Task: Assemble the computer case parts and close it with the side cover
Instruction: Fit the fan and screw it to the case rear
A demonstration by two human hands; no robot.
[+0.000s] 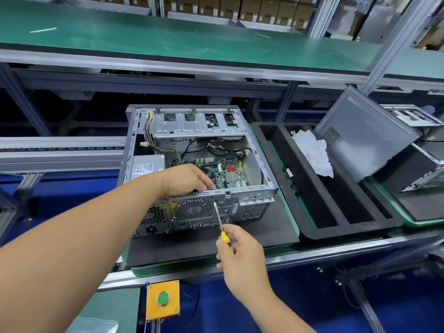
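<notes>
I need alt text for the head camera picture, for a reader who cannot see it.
A person's right hand holds a yellow-handled screwdriver with its tip at the rear panel of an open grey metal computer case, while the left hand grips the case's top rear edge. A grey side cover leans at the right, beside a black foam tray.

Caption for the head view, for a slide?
Left hand steadies open computer case; right hand drives yellow-handled screwdriver into rear panel.

A computer assembly line in a factory is shown: an opened computer case (197,164) is set on a green-matted conveyor bench (240,257), beneath aluminium-framed shelving (168,66), with stacked cartons (240,8) and a push-button station (163,299).
</notes>
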